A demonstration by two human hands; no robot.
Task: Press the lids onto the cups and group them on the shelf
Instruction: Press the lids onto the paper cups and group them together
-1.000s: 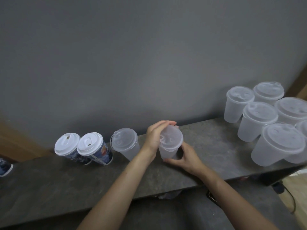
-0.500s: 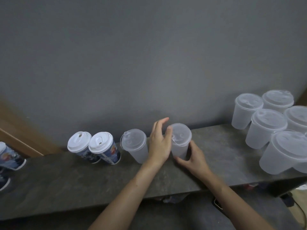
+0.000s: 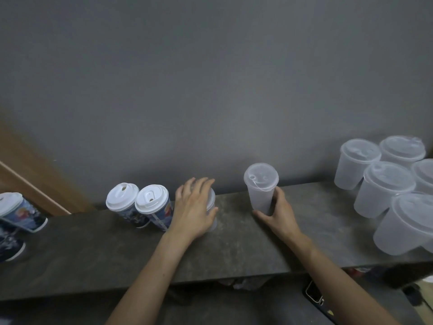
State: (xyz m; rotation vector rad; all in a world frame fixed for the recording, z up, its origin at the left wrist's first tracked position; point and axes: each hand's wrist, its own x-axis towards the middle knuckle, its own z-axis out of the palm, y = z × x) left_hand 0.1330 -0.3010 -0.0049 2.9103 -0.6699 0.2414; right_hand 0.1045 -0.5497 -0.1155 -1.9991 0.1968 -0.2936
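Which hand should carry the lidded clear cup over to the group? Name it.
Right. The right hand already grips that clear cup and is nearer the grouped cups; the left hand covers another cup.

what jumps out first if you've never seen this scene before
Two bare hands over a dark stone shelf: the right hand has its grip around the base of a clear lidded cup in the middle, and the left hand covers another clear cup. A cluster of clear lidded cups fills the right end, and printed cups with white lids lean at the left.
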